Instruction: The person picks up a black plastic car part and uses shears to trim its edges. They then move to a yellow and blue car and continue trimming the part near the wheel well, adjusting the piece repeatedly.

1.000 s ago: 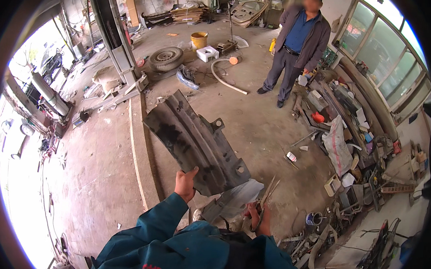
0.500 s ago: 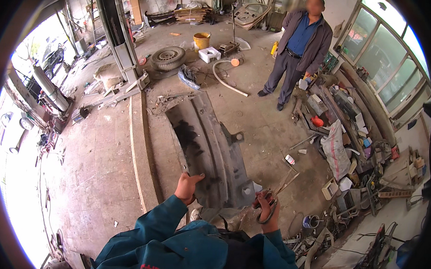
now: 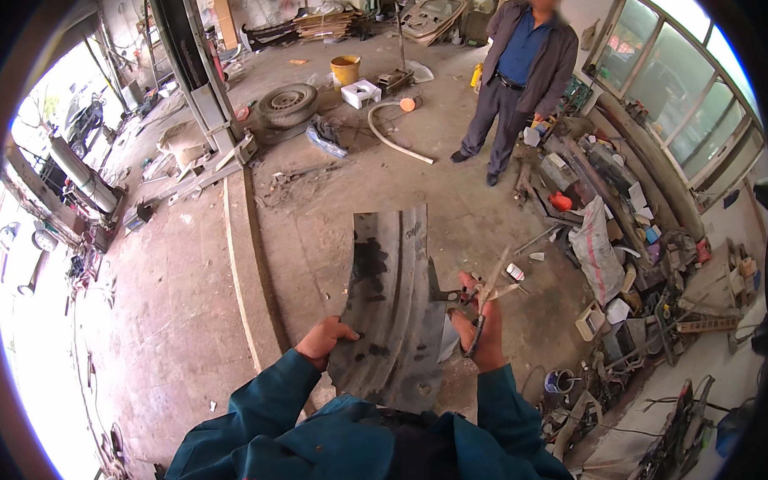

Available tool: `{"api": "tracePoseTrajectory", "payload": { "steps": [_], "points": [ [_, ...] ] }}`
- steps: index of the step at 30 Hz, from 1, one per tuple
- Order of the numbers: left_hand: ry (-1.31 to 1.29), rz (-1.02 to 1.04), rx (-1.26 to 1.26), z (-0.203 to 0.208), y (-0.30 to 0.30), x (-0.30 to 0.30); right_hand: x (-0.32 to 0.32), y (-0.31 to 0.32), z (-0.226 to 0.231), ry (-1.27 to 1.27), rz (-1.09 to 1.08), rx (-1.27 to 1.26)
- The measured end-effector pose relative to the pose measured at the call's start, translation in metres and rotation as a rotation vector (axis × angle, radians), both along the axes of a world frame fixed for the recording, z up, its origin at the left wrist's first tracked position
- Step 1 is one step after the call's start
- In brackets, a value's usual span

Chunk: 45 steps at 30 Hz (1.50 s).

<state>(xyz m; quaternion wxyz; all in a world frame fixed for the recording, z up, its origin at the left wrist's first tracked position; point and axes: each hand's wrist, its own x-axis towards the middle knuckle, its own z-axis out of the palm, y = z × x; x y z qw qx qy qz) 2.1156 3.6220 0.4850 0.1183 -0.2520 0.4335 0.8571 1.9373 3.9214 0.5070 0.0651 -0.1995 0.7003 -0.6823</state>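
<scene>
A dark, curved sheet-metal panel with lengthwise ridges and black stains is held up in front of my body. My left hand grips its left edge, with the thumb on the upper face and the other fingers out of sight beneath. At the panel's right side, my right hand is closed on a worn pair of shears, or a similar two-armed tool, whose long arms stand apart and point away from me. A tab on the panel's right edge is close to that hand; whether they touch is unclear.
Ahead to the right stands another person. Scrap parts and a white sack line the right side. A lift post, a tyre, a yellow bucket and a pale hose are farther off. A raised floor strip runs left of me.
The panel has turned upright in view and its far end has come closer to me. My right hand has moved up and away from me with the shears, beside the panel's right edge.
</scene>
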Motion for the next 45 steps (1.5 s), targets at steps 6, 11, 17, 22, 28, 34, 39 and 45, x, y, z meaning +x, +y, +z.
{"api": "tracePoseTrajectory", "payload": {
  "steps": [6, 11, 17, 22, 28, 34, 39, 45],
  "points": [
    [-0.039, 0.106, 0.367, -0.003, -0.022, 0.012, 0.007, -0.031, -0.009, -0.008, 0.147, -0.097],
    [0.397, -0.068, 0.38, -0.003, -0.065, 0.021, 0.013, -0.071, -0.013, -0.367, 0.077, -0.267],
    [0.275, 0.215, -0.374, -0.028, -0.094, 0.013, 0.017, -0.118, -0.011, -0.541, -0.036, -0.375],
    [0.266, 0.256, -0.995, -0.033, -0.117, -0.016, 0.012, -0.15, -0.016, -0.665, -0.022, -0.396],
    [0.21, 0.226, -0.768, -0.021, -0.143, -0.056, -0.018, -0.178, -0.02, -0.765, 0.012, -0.449],
    [0.189, 0.35, -0.541, -0.027, -0.156, -0.117, -0.084, -0.192, -0.029, -0.853, 0.027, -0.484],
    [0.134, 0.46, -0.515, -0.043, -0.17, -0.197, -0.174, -0.215, -0.055, -0.889, 0.122, -0.565],
    [0.028, 0.532, -0.464, -0.038, -0.182, -0.329, -0.3, -0.229, -0.06, -0.887, 0.112, -0.474]
  ]
}}
